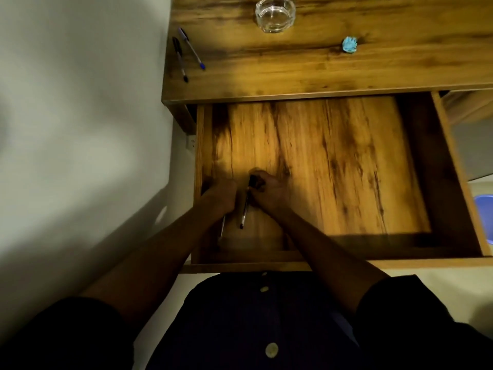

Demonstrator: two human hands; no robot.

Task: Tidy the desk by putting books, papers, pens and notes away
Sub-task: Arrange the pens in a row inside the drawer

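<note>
Gripping half-hidden pens (245, 209) — left hand (220, 194), right hand (268, 192)

We list only what cannot be read in full. Left hand (222, 194): fingers curled under, hiding most of a pen (222, 228); only a pale length shows below the wrist, tip lost in shadow. Right hand (268, 190): fingers cover the middle of a second pen (245, 209); grip unclear. Drawer (448, 166): floor smeared by blur, near corners in shadow. Ashtray (275, 14): far rim cut by the top edge. Blue crumpled thing (349, 44): too small to identify. Blue tub (485, 217): cut by the right edge. Desk (320, 70): runs off top and right.
</note>
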